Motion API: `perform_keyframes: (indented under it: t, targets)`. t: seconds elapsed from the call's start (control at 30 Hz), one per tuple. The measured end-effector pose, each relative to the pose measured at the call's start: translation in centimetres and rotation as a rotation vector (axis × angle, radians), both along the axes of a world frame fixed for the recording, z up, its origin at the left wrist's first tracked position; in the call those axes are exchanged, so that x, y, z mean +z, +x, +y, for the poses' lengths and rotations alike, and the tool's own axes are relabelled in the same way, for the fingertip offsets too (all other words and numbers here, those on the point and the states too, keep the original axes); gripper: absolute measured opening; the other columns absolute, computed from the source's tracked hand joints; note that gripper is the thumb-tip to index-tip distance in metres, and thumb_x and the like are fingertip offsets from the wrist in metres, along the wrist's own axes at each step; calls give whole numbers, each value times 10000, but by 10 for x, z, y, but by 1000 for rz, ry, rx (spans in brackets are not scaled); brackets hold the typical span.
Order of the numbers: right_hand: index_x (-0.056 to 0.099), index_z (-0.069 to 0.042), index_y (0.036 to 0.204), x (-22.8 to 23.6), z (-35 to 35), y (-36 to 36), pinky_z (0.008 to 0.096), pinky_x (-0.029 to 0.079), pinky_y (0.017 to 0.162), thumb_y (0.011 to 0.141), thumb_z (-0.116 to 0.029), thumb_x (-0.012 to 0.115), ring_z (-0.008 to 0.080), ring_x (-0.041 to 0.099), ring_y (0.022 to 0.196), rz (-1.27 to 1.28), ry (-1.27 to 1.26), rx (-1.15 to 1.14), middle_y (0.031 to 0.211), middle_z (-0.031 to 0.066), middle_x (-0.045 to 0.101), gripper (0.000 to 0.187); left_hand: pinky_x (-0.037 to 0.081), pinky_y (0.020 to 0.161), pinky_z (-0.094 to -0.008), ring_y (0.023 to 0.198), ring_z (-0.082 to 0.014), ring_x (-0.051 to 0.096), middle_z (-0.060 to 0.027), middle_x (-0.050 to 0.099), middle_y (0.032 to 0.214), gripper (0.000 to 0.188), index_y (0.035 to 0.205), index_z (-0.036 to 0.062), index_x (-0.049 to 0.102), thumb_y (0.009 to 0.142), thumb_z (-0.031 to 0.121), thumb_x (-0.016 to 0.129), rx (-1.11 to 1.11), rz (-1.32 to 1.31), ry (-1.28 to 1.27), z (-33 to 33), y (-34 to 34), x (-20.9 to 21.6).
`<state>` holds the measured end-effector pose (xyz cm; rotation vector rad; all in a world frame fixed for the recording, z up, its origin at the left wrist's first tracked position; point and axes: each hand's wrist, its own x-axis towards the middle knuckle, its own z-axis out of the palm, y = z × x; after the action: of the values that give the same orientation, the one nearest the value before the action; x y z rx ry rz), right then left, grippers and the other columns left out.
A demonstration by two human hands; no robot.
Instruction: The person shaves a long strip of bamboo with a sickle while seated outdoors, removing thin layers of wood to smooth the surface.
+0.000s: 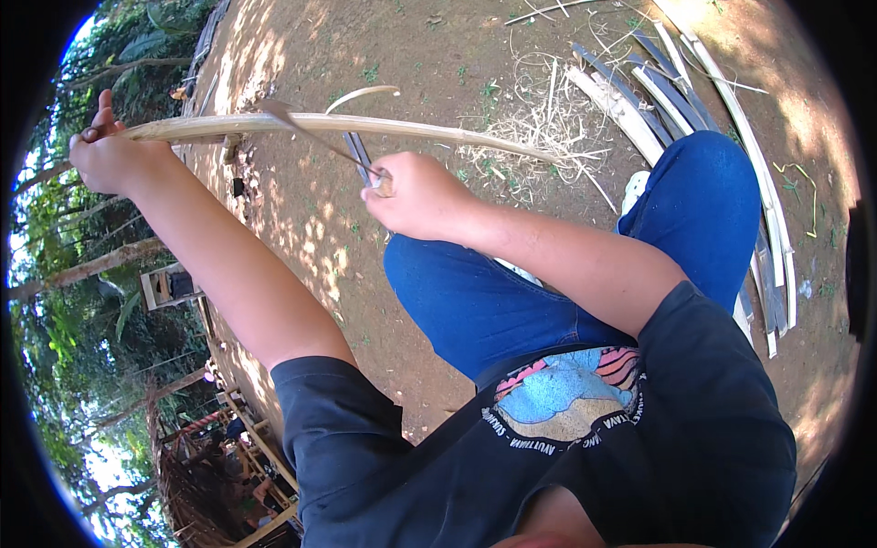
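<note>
A long pale strip of split wood, possibly bamboo [411, 130], runs across in front of me from left to right. My left hand [117, 157], arm stretched out, grips its left end, with a finger or two raised. The far right end of the strip reaches the shavings on the ground. My right hand [416, 194] is closed round the handle of a knife [315, 139]. Its long blade slants up to the left and crosses the strip. A thin curled shaving [364, 91] stands up beside the strip, just right of the blade.
A heap of pale shavings [530, 137] lies on the dirt ground ahead. Several split strips [676, 100], some dark, some pale, lie at the right beyond my bent knees [708, 196]. Trees, a small box-like structure [171, 286] and a thatched shelter [196, 484] stand at left.
</note>
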<state>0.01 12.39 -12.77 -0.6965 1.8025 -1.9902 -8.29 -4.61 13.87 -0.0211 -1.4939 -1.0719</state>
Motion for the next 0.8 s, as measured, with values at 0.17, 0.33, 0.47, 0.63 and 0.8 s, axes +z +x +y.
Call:
perform_keyframes:
  t: [0.17,0.33,0.47,0.63,0.8]
  targets:
    - [623,-7,797,-43,-7,-1,432,486,636,849,-229,635,306,623,625,-62,78,-64,672,167,621,228,411,833,-344,871,-330,709,-65,535,626,224,732,52,403,938,123,352,-47,48,35,-4,-12,-2]
    - [650,-5,857,-149,21,-6,410,545,728,849,-198,570,305,669,715,-254,420,-59,765,163,674,209,393,927,-409,832,-335,705,-67,521,623,227,734,56,401,942,131,346,40,-1,50,-30,-13,-3]
    - [637,-3,807,-84,-1,-2,453,527,725,850,-204,580,330,669,745,-129,179,-43,773,184,672,213,432,820,-379,809,-314,698,-43,458,592,214,722,69,389,919,148,359,-49,33,77,-39,-11,-3]
    - [604,11,763,23,-29,3,420,451,566,853,-240,649,256,581,551,21,-190,43,579,137,558,271,424,765,-373,815,-293,693,-35,431,612,213,720,76,378,918,153,356,-66,31,41,-36,-10,1]
    - [625,-1,793,-23,-27,-10,394,457,556,874,-219,634,215,574,545,-91,-63,99,582,116,574,232,403,770,-382,808,-272,692,-19,428,624,149,794,72,369,919,144,332,-48,-6,-12,-29,-6,2]
